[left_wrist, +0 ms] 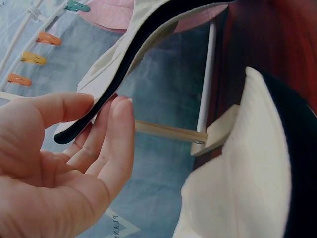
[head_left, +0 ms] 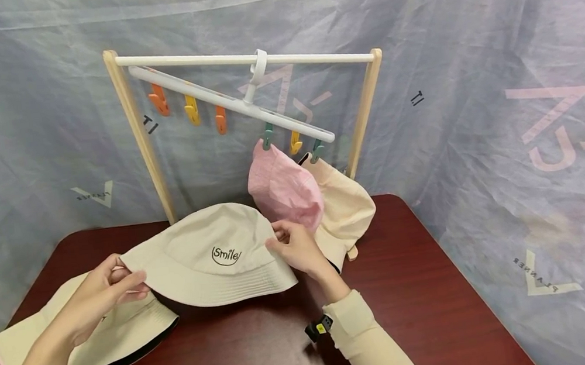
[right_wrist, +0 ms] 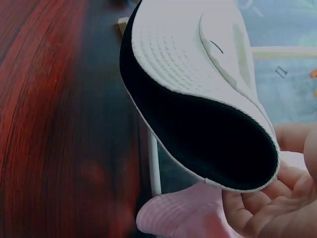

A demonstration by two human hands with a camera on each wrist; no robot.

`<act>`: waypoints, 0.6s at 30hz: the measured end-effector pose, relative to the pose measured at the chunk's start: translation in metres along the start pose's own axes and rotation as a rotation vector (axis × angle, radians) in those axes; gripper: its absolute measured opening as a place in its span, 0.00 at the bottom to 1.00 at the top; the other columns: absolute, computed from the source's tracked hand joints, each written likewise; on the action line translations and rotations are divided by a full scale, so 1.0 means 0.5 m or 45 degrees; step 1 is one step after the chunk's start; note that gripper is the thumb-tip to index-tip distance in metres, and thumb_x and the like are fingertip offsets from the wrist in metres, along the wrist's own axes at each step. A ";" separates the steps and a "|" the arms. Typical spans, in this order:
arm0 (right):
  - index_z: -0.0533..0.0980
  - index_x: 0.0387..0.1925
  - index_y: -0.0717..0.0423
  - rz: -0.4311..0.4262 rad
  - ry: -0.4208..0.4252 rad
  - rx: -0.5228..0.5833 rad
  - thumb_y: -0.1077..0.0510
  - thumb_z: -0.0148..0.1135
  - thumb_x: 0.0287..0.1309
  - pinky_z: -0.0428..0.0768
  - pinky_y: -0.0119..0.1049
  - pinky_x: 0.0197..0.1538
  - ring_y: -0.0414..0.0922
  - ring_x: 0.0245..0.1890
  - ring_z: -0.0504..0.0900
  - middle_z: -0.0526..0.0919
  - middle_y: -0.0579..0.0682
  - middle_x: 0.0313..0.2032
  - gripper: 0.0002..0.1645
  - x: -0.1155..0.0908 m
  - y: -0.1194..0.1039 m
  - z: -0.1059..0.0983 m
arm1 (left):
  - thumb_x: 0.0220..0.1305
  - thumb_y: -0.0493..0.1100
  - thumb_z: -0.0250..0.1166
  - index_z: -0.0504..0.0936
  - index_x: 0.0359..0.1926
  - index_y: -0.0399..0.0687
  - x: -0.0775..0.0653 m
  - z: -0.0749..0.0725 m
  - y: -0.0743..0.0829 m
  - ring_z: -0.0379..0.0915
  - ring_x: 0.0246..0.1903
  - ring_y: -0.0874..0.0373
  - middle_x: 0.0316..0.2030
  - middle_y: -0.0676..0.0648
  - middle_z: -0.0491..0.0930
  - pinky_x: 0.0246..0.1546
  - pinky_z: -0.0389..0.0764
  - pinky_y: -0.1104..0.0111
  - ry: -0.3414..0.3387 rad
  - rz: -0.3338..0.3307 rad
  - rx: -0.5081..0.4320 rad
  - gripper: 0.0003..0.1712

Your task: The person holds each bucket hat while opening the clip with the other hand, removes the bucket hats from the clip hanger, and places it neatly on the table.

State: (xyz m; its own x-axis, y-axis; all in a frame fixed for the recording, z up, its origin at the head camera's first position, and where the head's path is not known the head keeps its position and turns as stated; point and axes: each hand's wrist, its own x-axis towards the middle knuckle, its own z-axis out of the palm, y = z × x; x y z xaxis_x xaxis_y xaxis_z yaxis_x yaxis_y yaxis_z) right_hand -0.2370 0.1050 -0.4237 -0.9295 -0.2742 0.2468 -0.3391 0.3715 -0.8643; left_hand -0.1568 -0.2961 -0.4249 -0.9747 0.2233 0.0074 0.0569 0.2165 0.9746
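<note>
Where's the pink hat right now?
In the head view, the pink hat hangs from a green clip near the picture's middle, left of the hanging cream hat and just beyond the right hand.

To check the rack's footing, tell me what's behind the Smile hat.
Behind the Smile hat, the head view shows the pink hat and the rack's left post. The post's foot is covered there but shows in the left wrist view.

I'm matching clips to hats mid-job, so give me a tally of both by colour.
Pink hat: 1
Cream or off-white hats: 3
Orange clips: 2
Yellow clips: 2
Green clips: 2
Total: 10 (4 hats, 6 clips)
</note>
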 end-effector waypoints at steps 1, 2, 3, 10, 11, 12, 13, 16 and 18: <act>0.84 0.53 0.65 -0.005 -0.013 -0.019 0.67 0.68 0.64 0.81 0.30 0.39 0.38 0.31 0.81 0.87 0.54 0.34 0.17 0.001 -0.001 0.001 | 0.80 0.36 0.60 0.65 0.50 0.35 -0.002 -0.002 -0.004 0.87 0.41 0.55 0.41 0.47 0.84 0.46 0.89 0.66 -0.010 -0.007 0.005 0.12; 0.83 0.54 0.65 -0.009 -0.027 -0.038 0.67 0.68 0.64 0.81 0.30 0.40 0.38 0.32 0.82 0.87 0.54 0.34 0.17 0.002 -0.001 0.002 | 0.80 0.36 0.60 0.66 0.51 0.35 -0.005 -0.005 -0.008 0.87 0.41 0.55 0.41 0.46 0.85 0.46 0.89 0.66 -0.021 -0.014 0.015 0.11; 0.83 0.54 0.65 -0.013 -0.038 -0.066 0.66 0.68 0.64 0.81 0.30 0.41 0.38 0.32 0.82 0.87 0.53 0.34 0.17 0.003 -0.002 0.003 | 0.81 0.36 0.60 0.66 0.52 0.35 -0.007 -0.007 -0.012 0.87 0.41 0.55 0.41 0.46 0.85 0.46 0.89 0.66 -0.032 -0.021 0.024 0.11; 0.84 0.52 0.63 -0.050 -0.115 -0.191 0.65 0.67 0.63 0.80 0.29 0.39 0.37 0.32 0.81 0.88 0.50 0.33 0.16 0.014 -0.012 0.014 | 0.81 0.37 0.59 0.67 0.59 0.36 -0.023 -0.021 -0.032 0.87 0.43 0.54 0.44 0.42 0.85 0.46 0.89 0.63 -0.103 -0.079 0.070 0.14; 0.84 0.52 0.63 -0.049 -0.130 -0.195 0.65 0.67 0.63 0.80 0.29 0.37 0.37 0.31 0.81 0.88 0.50 0.32 0.16 0.015 -0.014 0.017 | 0.81 0.37 0.59 0.66 0.61 0.36 -0.026 -0.024 -0.033 0.88 0.43 0.54 0.44 0.42 0.85 0.46 0.89 0.62 -0.114 -0.095 0.074 0.16; 0.84 0.51 0.62 -0.045 -0.139 -0.210 0.64 0.67 0.63 0.79 0.28 0.36 0.36 0.30 0.81 0.88 0.49 0.32 0.16 0.017 -0.015 0.019 | 0.81 0.38 0.59 0.65 0.63 0.34 -0.028 -0.026 -0.035 0.88 0.44 0.54 0.45 0.41 0.85 0.46 0.89 0.62 -0.122 -0.117 0.080 0.19; 0.84 0.51 0.61 -0.042 -0.148 -0.218 0.64 0.67 0.62 0.79 0.28 0.35 0.36 0.29 0.81 0.88 0.49 0.32 0.15 0.019 -0.016 0.022 | 0.81 0.38 0.59 0.64 0.65 0.32 -0.030 -0.029 -0.037 0.88 0.44 0.53 0.45 0.40 0.85 0.46 0.89 0.62 -0.133 -0.135 0.088 0.21; 0.85 0.51 0.61 -0.025 -0.170 -0.231 0.65 0.68 0.62 0.78 0.27 0.33 0.34 0.27 0.80 0.88 0.49 0.32 0.16 0.025 -0.018 0.028 | 0.82 0.41 0.58 0.48 0.76 0.21 -0.036 -0.037 -0.041 0.88 0.45 0.54 0.48 0.37 0.83 0.48 0.89 0.63 -0.182 -0.228 0.111 0.39; 0.85 0.51 0.62 -0.016 -0.178 -0.233 0.65 0.68 0.62 0.78 0.27 0.33 0.34 0.27 0.80 0.88 0.50 0.32 0.16 0.029 -0.020 0.031 | 0.82 0.43 0.58 0.35 0.78 0.17 -0.038 -0.042 -0.044 0.88 0.45 0.54 0.50 0.34 0.81 0.49 0.88 0.63 -0.208 -0.285 0.120 0.49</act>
State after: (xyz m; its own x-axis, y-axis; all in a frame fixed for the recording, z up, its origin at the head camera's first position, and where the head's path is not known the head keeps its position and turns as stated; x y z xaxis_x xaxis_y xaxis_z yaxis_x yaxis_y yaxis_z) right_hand -0.2449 0.0836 -0.4182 -0.9000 -0.3957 0.1829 -0.3832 0.5184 -0.7645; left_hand -0.1439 -0.3248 -0.4416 -0.9180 0.3087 -0.2490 -0.1283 0.3630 0.9229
